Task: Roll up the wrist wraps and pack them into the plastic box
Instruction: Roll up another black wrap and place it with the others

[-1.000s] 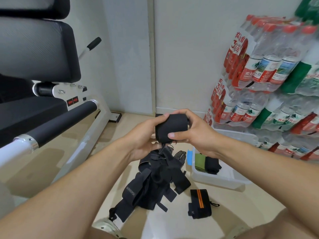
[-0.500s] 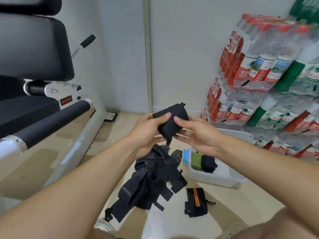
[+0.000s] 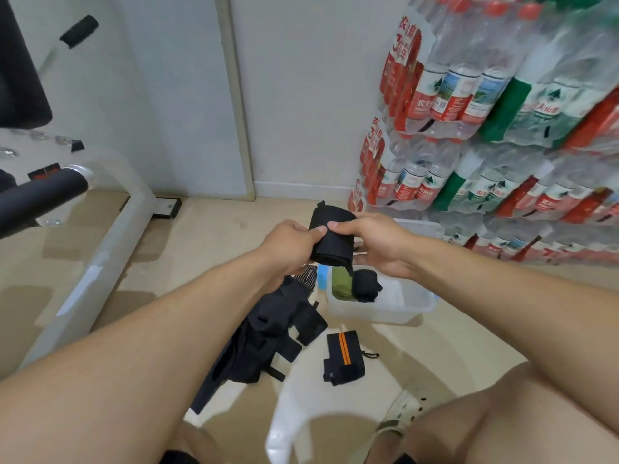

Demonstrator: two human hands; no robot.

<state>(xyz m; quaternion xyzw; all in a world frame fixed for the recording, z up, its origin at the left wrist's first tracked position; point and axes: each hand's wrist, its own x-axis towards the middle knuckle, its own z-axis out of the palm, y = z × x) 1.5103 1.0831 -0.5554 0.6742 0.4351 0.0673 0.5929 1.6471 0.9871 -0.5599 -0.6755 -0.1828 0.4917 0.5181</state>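
Both hands hold one rolled black fabric wrist wrap (image 3: pixel 331 237) up in the air at frame centre — left hand (image 3: pixel 290 246) at its 9 o'clock side, right hand (image 3: pixel 378 244) at its 3 o'clock side. Left grip: thumb pressed on the front of the roll, fingers curled behind it, closed on the wrap. Right grip: thumb tip pinching the top edge, fingers curled behind, palm partly open toward the camera. The roll's long axis runs roughly 12 to 6, tilted slightly; a short strap end hangs off the bottom at 5 o'clock.

Key relation: the clear plastic box (image 3: pixel 415 303) sits on the floor directly below and slightly toward 4 o'clock of the roll, so the right hand is nearer to it. The box already holds a green rolled wrap (image 3: pixel 340 288) and a black rolled wrap (image 3: pixel 366 284), both at its left end — right half looks free.

Still loose on the floor: a pile of unrolled black wraps (image 3: pixel 268 339) at 7 o'clock of the box, and a black rolled wrap with an orange stripe (image 3: pixel 343 358) at 6 o'clock.

Judgement: roll looks finished; next is lowering it into the box.
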